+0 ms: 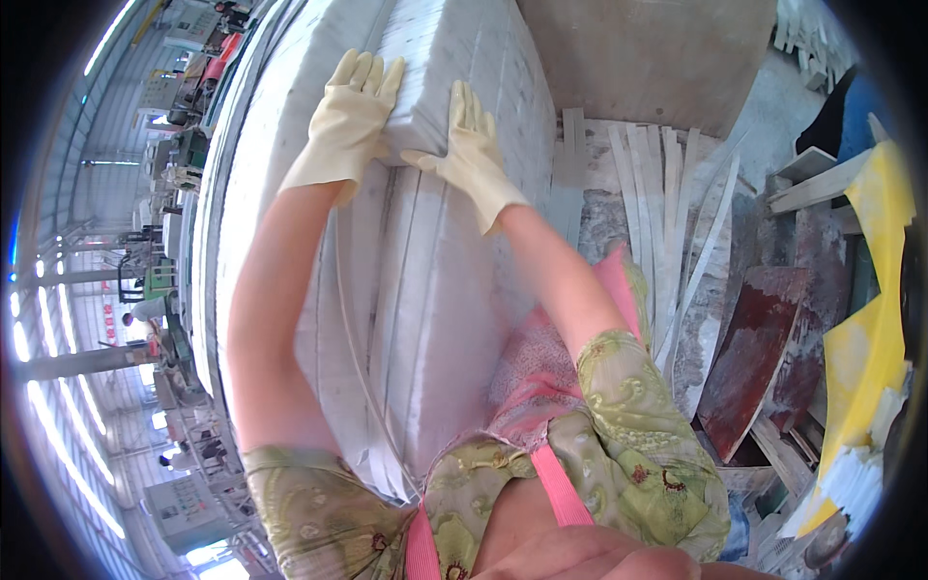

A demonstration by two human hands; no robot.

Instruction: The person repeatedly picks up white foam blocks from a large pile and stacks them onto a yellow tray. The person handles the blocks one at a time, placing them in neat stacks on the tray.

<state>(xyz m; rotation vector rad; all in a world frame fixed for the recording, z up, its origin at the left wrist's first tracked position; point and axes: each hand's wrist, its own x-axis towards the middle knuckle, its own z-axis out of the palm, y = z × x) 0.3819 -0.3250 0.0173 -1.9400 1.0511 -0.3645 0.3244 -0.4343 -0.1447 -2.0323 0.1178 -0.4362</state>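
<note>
A pale rubber glove covers my left hand (pixel 353 108), which lies on the white, grey-veined stone slabs (pixel 280 126) with its fingers stretched out. My right hand (pixel 469 145), gloved the same way, rests against the right side of a stack of thin white stone tiles (pixel 421 72). Its fingers point away from me and its thumb reaches toward the stack's near corner. That stack stands between my two hands, on top of other stone pieces. Both palms face the stone and are hidden. A thin pale cord (pixel 348 319) hangs down the near side of the slabs.
Long narrow stone strips (pixel 667 193) lean on the right, below a large brown board (pixel 657 58). Farther right are a dark red panel (pixel 759 358) and yellow sheeting (pixel 855 367). Machines and people stand in the hall at far left.
</note>
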